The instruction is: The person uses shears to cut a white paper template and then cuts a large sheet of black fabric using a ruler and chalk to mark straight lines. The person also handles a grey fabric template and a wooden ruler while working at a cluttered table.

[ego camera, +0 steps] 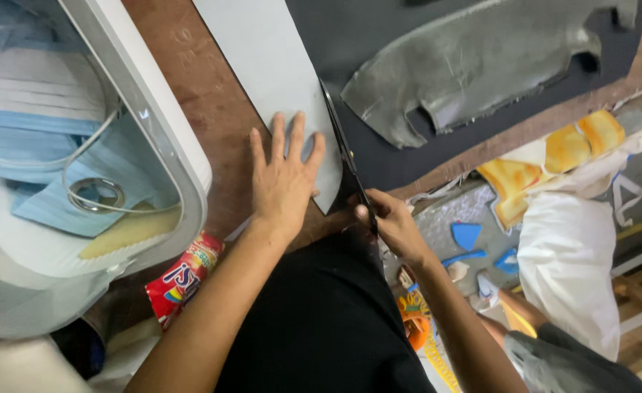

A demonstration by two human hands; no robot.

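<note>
From my remote seat I see the left hand pressed flat, fingers spread, on a pale grey-blue sheet of stiff material that lies on a brown wooden worktable. The sheet tapers to a narrow point just beside the wrist. The right hand is closed around the handles of a pair of dark long-bladed scissors, whose blades run along the sheet's right edge, where the pale sheet meets a wide dark sheet spread over the table's far side. I cannot tell whether the blades are parted or together.

On the dark sheet lies a cut piece of shiny grey leather-like material with a notched outline. To the left stands a white plastic bin holding light blue face masks and a metal ring. A red snack wrapper lies below the bin's corner. My view also takes in a black garment between the forearms, small blue scraps on the floor to the right, and a white sack beside a yellow printed bag.
</note>
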